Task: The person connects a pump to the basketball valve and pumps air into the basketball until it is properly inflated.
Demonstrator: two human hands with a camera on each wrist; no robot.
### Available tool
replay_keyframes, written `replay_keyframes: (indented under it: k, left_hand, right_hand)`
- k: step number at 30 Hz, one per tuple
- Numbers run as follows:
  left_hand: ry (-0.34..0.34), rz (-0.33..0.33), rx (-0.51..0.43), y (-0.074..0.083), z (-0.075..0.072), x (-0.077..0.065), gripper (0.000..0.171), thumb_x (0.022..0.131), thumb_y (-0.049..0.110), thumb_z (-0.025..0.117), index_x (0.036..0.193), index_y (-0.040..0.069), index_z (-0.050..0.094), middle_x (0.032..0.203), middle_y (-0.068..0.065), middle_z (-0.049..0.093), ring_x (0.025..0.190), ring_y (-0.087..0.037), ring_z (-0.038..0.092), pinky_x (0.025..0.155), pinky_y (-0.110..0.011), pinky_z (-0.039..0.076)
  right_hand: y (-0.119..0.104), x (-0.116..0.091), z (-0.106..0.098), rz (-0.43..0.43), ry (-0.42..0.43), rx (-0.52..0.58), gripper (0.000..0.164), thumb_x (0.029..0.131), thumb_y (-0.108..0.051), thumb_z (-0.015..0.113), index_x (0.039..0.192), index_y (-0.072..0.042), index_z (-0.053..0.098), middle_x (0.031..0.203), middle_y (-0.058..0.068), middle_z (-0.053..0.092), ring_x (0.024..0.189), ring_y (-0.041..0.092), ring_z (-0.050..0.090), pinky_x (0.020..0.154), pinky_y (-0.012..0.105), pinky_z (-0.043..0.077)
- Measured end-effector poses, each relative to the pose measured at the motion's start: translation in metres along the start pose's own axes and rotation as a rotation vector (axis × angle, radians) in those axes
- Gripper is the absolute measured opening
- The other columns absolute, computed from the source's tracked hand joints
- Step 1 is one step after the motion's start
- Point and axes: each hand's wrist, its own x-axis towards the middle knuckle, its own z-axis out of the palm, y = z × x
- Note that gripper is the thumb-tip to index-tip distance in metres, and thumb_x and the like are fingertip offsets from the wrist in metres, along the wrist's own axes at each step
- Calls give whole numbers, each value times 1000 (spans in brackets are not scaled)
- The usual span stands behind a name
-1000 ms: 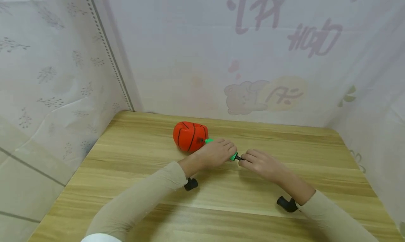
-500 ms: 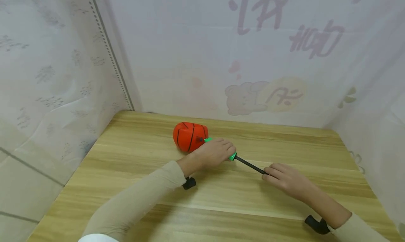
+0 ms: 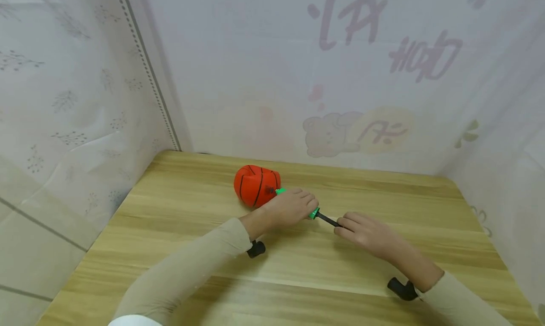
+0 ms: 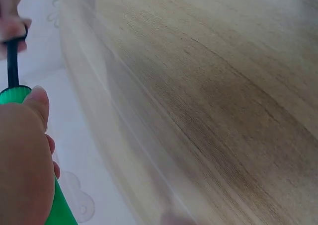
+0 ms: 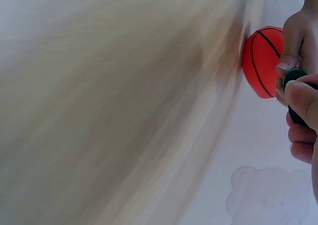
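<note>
A red ball with black basketball lines (image 3: 257, 186), dented and partly deflated, lies near the back of the table. Against its right side sits the green nozzle end of a hand pump (image 3: 314, 213). My left hand (image 3: 294, 207) grips the pump's green barrel, its thumb along the ribbed cap in the left wrist view. From the barrel a black rod (image 3: 328, 219) sticks out partway to the right. My right hand (image 3: 366, 233) holds the black handle (image 5: 297, 116) at the rod's end, fingers curled round it. Most of the barrel is hidden under the left hand.
The wood-grain table (image 3: 323, 269) is bounded by a printed fabric wall (image 3: 238, 80) behind and at both sides. A black wrist camera mount hangs under each forearm, the left one (image 3: 256, 249) and the right one (image 3: 402, 288), close above the tabletop.
My right hand first drew the rod far out to the lower right, then pushed it partway back toward the barrel. The left hand and the ball stay nearly still.
</note>
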Motion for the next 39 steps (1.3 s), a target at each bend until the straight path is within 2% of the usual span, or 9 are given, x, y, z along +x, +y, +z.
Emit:
replay_keyframes:
  k: [2, 6, 11, 18, 23, 28, 31, 34, 39]
  left_hand:
    - [-5, -1, 4, 0, 0, 0, 27, 108, 33, 49, 123, 11, 55, 122, 2, 61, 115, -12, 55, 103, -25, 43]
    - [-8, 4, 23, 1, 0, 0, 24, 109, 30, 47, 123, 11, 55, 121, 2, 61, 115, -13, 55, 103, -26, 42]
    - [20, 3, 33, 1, 2, -1, 26, 109, 34, 46, 120, 12, 55, 117, 3, 60, 109, -12, 54, 96, -24, 44]
    - [31, 4, 16, 2, 1, -2, 24, 108, 35, 49, 117, 13, 55, 115, 4, 61, 108, -11, 55, 95, -23, 43]
    - [13, 9, 5, 2, 0, -3, 23, 109, 32, 47, 120, 13, 54, 118, 4, 60, 112, -12, 54, 98, -24, 42]
    - [-6, 3, 10, 1, -2, -4, 26, 110, 32, 44, 123, 12, 53, 122, 2, 59, 115, -13, 53, 102, -25, 42]
    - [5, 8, -4, 1, -3, -3, 21, 110, 28, 46, 121, 11, 53, 119, 2, 60, 112, -13, 54, 97, -24, 43]
    - [6, 10, -13, 2, -4, -2, 21, 109, 28, 47, 120, 11, 54, 121, 2, 61, 112, -13, 55, 97, -24, 43]
    - [-25, 2, -13, 3, -4, 1, 27, 109, 32, 47, 125, 11, 54, 128, 1, 61, 119, -13, 54, 103, -26, 42]
  right_hand:
    - [2, 8, 5, 4, -16, -7, 45, 113, -11, 25, 97, -8, 67, 95, 3, 65, 81, 15, 58, 68, 24, 51]
    - [5, 23, 15, -16, 18, -34, 46, 113, -8, 23, 96, -6, 66, 94, 3, 66, 80, 15, 58, 69, 23, 51]
    - [8, 29, 21, -27, 67, -33, 46, 112, -8, 25, 94, -5, 67, 92, 4, 67, 80, 16, 61, 69, 23, 52]
    - [2, 13, 12, -21, 78, -1, 40, 112, -9, 31, 93, -7, 66, 90, 3, 66, 76, 15, 57, 65, 25, 49]
    - [-4, -7, -5, -9, 39, 0, 37, 112, -12, 33, 95, -8, 66, 92, 2, 65, 77, 14, 57, 66, 24, 51]
    - [-9, -30, -21, 10, 13, 0, 39, 113, -13, 32, 96, -8, 67, 94, 3, 66, 80, 16, 59, 69, 27, 53]
    - [-12, -39, -27, 8, 23, 15, 41, 113, -13, 30, 98, -8, 68, 96, 4, 66, 81, 16, 60, 70, 27, 53]
    - [-11, -39, -26, -4, 52, 29, 40, 113, -12, 31, 99, -7, 68, 96, 5, 67, 81, 17, 60, 69, 28, 53]
    - [-6, -22, -15, -17, 50, 12, 38, 112, -10, 31, 98, -7, 67, 95, 5, 66, 80, 17, 59, 67, 28, 53]
